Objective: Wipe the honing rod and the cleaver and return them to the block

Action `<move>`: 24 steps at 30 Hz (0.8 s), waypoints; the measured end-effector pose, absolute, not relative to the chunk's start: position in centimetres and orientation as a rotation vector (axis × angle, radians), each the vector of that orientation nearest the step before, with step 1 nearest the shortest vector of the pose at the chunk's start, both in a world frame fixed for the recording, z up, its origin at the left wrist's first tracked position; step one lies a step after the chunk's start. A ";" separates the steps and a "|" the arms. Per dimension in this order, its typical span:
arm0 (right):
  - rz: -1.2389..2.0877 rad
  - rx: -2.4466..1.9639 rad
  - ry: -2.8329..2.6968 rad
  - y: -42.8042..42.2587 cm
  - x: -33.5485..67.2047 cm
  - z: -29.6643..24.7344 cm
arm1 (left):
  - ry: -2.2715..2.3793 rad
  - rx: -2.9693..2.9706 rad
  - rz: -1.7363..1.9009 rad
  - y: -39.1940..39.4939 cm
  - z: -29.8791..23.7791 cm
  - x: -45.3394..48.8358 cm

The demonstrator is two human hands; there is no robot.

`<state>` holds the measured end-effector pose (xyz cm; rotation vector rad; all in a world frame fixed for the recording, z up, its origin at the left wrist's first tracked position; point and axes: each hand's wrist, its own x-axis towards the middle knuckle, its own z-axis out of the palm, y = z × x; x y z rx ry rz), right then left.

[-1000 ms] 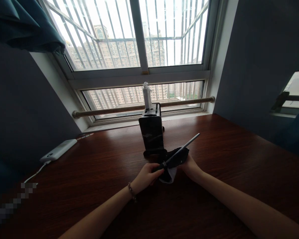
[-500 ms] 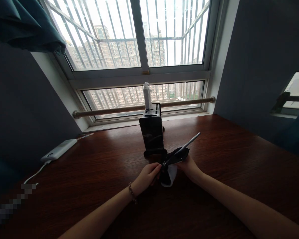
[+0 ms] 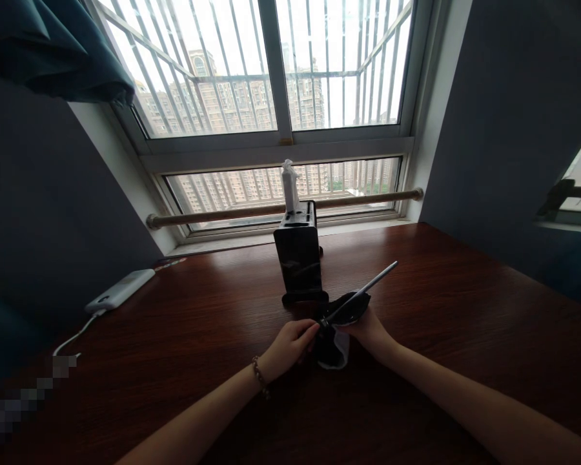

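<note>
A dark, loose-looking black item point(image 3: 351, 309) with a whitish lower part point(image 3: 341, 341) is between my hands, above the desk. A slim silver-grey rod point(image 3: 375, 279) slants up and to the right from it. My left hand point(image 3: 295, 339), with a beaded bracelet at the wrist, pinches the item's left side near the rod's lower end. At the other side, my right hand point(image 3: 370, 332) grips the edge, its fingers partly hidden behind the item. I cannot make out exactly what kind of thing it is.
A black stand-like box point(image 3: 297, 258) stands just beyond my hands, with a white tissue-like packet point(image 3: 289, 186) upright on top. A white power strip or adapter point(image 3: 121, 290) with a cable lies at the left of the wooden desk point(image 3: 213, 284). A barred window is behind.
The whole view has shifted slightly. My hands keep their hold on the black item, and the rod and the black part have tilted a little.
</note>
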<state>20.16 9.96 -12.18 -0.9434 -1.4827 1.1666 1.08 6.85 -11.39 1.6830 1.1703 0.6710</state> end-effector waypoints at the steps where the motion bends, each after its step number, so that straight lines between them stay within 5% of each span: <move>1: 1.158 -0.933 -1.487 9.9 20.2 -12.2 | 1.166 1.679 0.673 6.9 -11.4 1.1; 24: 0.939 -1.004 -1.630 10.0 20.1 -13.3 | 1.142 1.627 0.712 6.8 -11.1 1.2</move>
